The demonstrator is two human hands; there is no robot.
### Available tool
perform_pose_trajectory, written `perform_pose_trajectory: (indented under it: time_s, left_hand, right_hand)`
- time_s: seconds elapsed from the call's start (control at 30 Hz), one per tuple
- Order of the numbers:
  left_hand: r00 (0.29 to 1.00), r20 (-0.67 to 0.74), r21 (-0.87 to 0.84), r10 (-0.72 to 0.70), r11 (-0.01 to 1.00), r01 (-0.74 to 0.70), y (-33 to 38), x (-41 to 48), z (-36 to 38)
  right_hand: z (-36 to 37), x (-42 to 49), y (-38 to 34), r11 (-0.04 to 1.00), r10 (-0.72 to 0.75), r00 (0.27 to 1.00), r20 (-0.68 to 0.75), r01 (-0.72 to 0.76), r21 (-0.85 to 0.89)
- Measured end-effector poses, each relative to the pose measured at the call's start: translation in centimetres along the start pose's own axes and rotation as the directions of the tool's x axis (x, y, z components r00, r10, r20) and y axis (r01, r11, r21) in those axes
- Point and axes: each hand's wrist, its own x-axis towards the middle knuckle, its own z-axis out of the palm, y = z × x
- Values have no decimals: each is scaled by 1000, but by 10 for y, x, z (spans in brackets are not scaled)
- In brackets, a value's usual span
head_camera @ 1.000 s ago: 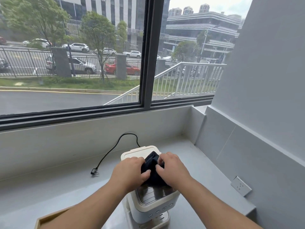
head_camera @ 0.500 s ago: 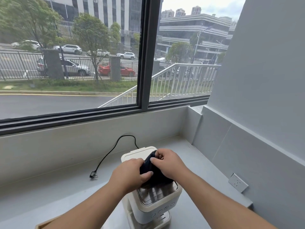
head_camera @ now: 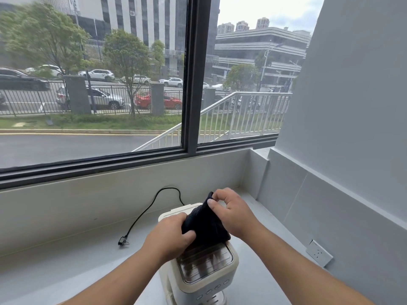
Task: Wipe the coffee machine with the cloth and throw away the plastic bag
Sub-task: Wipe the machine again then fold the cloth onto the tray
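Note:
A cream coffee machine point(head_camera: 204, 280) with a shiny top panel stands on the grey counter at the bottom centre. A dark cloth point(head_camera: 203, 223) is bunched up on top of the machine. My left hand point(head_camera: 169, 234) grips the cloth's left side. My right hand point(head_camera: 231, 213) pinches the cloth's upper far edge between thumb and fingers, lifted a little above the machine. No plastic bag is in view.
The machine's black power cord point(head_camera: 145, 213) runs back over the counter to an unplugged plug point(head_camera: 122, 241). A wall socket point(head_camera: 319, 253) sits low on the right wall. A low grey ledge under the window bounds the counter point(head_camera: 66, 267) behind.
My right hand has risen and moved away from me, pulling the cloth's far edge up. The left hand stays on the cloth. The view has shifted slightly.

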Motion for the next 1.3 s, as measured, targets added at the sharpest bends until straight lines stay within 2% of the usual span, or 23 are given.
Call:
perform_pose_trajectory:
  time_s: [0.17, 0.3, 0.57, 0.67, 0.73, 0.83, 0.9, 1.03, 1.17, 1.3]
  left_hand:
    - [999, -49, -103, 22, 994, -27, 23, 2, -18]
    - [994, -110, -196, -10, 981, -12, 42, 6, -42]
    - [1000, -20, -184, 16, 983, -19, 64, 3, -67]
    - [994, -98, -193, -43, 981, 24, 63, 2, -69]
    - [978, -172, -288, -116, 956, 63, 64, 4, -73]
    - [943, -218, -536, -252, 838, 100, 73, 6, -81]
    - [912, -235, -630, -336, 767, 120, 78, 5, -85]
    - [864, -208, -781, -458, 610, 136, 82, 1, -93]
    - [808, -188, -911, -559, 406, 69, 87, -3, -105]
    - [807, -166, -944, -567, 329, 38, 94, -14, -119]
  right_hand:
    - [-20, 5, 3, 996, -77, 995, -67, 80, 35]
    - [-40, 9, 8, 988, -84, 992, -90, 94, 122]
    - [-56, 23, 21, 974, -77, 990, -114, 99, 204]
    - [-59, 31, 33, 972, -49, 990, -130, 77, 221]
    - [-60, 35, 41, 972, -34, 991, -126, 62, 227]
    - [-59, 41, 50, 970, -26, 995, -92, 47, 238]
    - [-56, 43, 54, 968, -29, 997, -68, 45, 247]
    - [-45, 46, 59, 971, 0, 1000, -3, 1, 241]
    - [-26, 44, 63, 993, -18, 993, 120, 4, 114]
    - [-2, 36, 57, 998, -58, 963, 265, 49, 40]
